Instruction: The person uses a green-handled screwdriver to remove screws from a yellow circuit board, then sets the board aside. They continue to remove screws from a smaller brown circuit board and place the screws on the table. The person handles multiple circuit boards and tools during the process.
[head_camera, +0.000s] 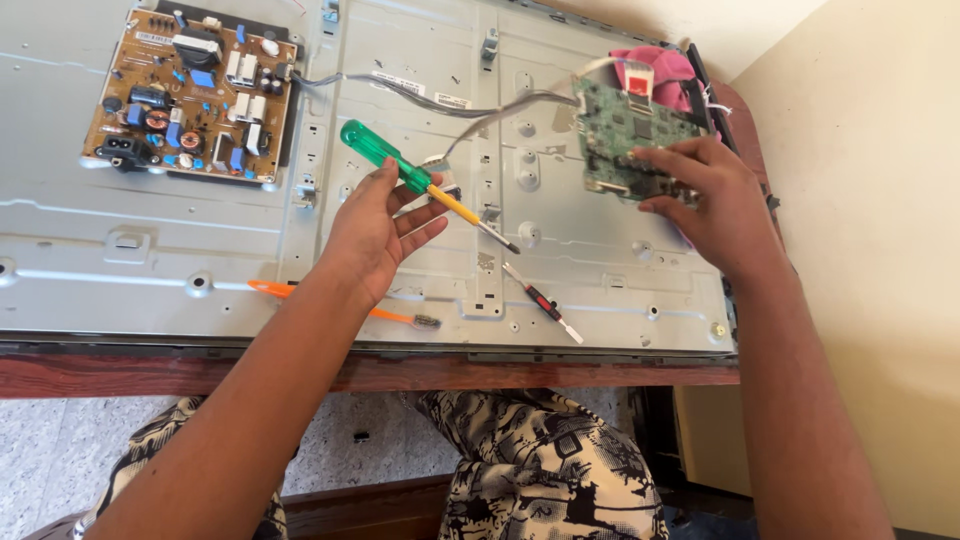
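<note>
- While the wooden counter (560, 375) carries the whole metal back panel of the flat screen (150, 250), the near edge is the place to keep loose tools; an orange-handled screwdriver (395, 316) lies there, partly behind the left forearm, and a small red-and-black screwdriver (541, 301) lies just beside it to the right.
- The left hand (375, 235) is curled loosely around the green-handled screwdriver (420, 182), pinching it where the green handle meets the yellow shank, with the tip pointing down and right above the panel, apparently not touching anything. A firmer grip further up the handle would likely give better control before the tip meets a screw.
- The right hand (712, 200) lies with fingers spread flat across the near edge of the green circuit board (630, 135), which sits at the panel's right side. Pressing on the edge and not on the components seems the safer way to steady it.
- The flat grey cables (470, 105) run from that board toward the brown power board (190, 95) at the far left; I would keep the blade clear of them.
- A pink cloth (660, 68) lies just beyond the green board.
</note>
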